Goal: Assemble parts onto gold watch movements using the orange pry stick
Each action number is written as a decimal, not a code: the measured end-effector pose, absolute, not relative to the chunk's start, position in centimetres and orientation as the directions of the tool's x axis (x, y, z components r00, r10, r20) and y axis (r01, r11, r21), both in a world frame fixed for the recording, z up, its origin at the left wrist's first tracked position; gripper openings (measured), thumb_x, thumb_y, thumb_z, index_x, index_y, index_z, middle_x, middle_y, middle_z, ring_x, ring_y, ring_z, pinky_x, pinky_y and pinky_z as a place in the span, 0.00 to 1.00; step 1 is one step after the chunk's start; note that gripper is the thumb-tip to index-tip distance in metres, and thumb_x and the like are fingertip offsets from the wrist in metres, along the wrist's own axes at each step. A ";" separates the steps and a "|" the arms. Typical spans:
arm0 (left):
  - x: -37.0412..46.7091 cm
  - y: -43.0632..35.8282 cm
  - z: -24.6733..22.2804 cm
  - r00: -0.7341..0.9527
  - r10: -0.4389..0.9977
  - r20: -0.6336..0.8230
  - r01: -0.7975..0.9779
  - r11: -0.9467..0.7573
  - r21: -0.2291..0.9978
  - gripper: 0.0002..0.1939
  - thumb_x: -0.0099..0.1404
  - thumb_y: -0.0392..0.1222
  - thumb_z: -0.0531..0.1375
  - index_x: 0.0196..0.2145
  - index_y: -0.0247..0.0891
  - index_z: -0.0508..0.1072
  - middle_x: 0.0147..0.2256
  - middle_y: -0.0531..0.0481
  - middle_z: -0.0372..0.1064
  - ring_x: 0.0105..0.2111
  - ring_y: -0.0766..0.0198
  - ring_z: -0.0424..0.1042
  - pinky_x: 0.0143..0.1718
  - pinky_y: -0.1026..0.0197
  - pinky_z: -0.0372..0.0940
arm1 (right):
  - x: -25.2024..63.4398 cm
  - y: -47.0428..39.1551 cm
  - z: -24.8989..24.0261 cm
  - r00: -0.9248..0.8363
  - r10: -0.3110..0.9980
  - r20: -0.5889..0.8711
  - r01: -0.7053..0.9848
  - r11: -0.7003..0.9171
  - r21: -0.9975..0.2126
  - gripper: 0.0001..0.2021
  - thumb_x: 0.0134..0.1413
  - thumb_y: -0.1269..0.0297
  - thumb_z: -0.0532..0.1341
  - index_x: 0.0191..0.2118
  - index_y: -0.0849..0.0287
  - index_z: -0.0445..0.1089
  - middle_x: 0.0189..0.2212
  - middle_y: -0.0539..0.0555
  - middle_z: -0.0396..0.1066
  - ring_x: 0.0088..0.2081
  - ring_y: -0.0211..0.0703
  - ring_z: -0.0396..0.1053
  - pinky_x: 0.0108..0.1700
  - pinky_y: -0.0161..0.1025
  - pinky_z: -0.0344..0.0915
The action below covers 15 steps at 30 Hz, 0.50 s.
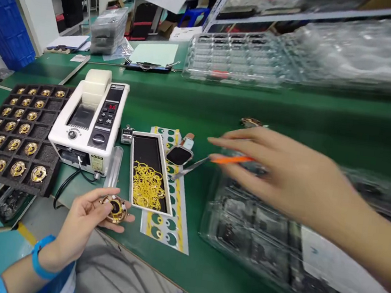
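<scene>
My left hand (89,214), a blue band at its wrist, pinches a round copper-gold watch part (115,209) with a dark centre near the table's front edge. On the other side, my right hand (278,171) is blurred, with some fingers stretched out. A slim tool with an orange handle (231,160) and a grey metal tip runs from between its thumb and fingers. That tip points down-left beside a white-rimmed tray (169,205), where yellow rings (148,186) lie piled. Under the tray is a sticker sheet (178,232). A square-faced watch (179,155) lies by the tool's tip.
A white tape dispenser (89,124) stands left of the tray, beside a small metal counter (127,134). Farther left, a black foam tray (46,156) carries several round gold parts. Clear plastic trays (213,234) fill the right side, and others (235,58) line the back.
</scene>
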State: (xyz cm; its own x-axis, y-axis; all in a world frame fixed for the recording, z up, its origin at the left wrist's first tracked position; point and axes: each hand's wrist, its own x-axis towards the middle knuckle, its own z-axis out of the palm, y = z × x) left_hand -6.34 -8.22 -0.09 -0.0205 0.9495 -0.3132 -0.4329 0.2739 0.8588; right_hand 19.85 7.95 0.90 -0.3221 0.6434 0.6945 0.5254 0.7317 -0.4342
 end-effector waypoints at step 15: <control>-2.7 -7.5 -2.5 0.020 0.991 -0.136 -0.455 0.130 0.881 0.14 0.70 0.44 0.62 0.53 0.48 0.73 0.51 0.48 0.76 0.53 0.56 0.75 0.50 0.63 0.72 | 12.7 -9.4 -3.4 0.052 0.858 0.512 0.117 0.503 -0.856 0.11 0.69 0.66 0.55 0.46 0.56 0.75 0.32 0.55 0.77 0.36 0.45 0.77 0.37 0.39 0.74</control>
State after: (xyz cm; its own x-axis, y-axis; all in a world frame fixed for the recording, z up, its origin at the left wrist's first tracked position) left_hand -2.73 -7.48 -2.52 0.0204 0.9906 -0.1355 -0.4548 0.1299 0.8811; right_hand 12.70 -9.42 -3.35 0.0523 0.8577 0.5115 0.1172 0.5034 -0.8561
